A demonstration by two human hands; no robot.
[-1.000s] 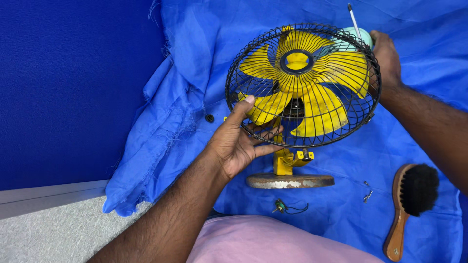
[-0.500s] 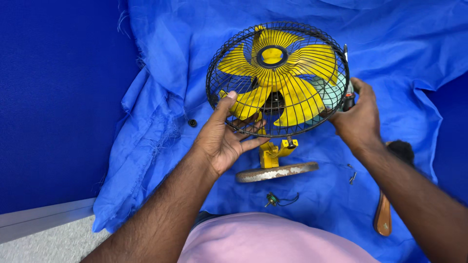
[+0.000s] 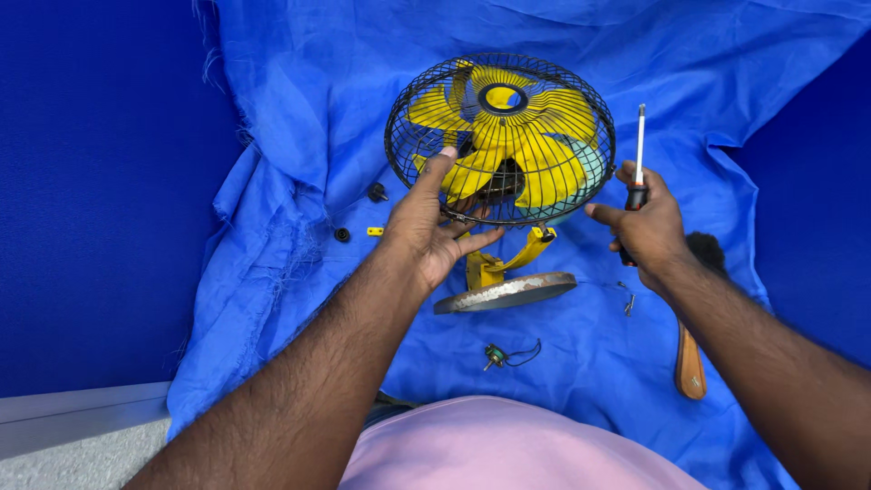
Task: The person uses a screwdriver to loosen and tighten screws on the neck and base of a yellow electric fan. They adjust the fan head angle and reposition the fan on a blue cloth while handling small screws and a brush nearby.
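A small table fan (image 3: 501,136) with yellow blades and a black wire cage stands on a blue cloth (image 3: 308,82), tilted on its yellow stand and round grey base (image 3: 508,292). My left hand (image 3: 428,227) presses against the lower left of the cage, thumb on the wire rim. My right hand (image 3: 646,227) hovers just right of the cage and grips a screwdriver (image 3: 639,154) with a red and black handle, shaft pointing up.
A wooden-handled brush (image 3: 691,354) lies on the cloth behind my right wrist. Small black knobs (image 3: 376,191) and a yellow clip (image 3: 375,231) lie left of the fan. A small green part with black wire (image 3: 497,356) sits near my lap.
My right hand came off the cage's right side and now holds the screwdriver upright beside it. The left hand stays on the cage's lower left.
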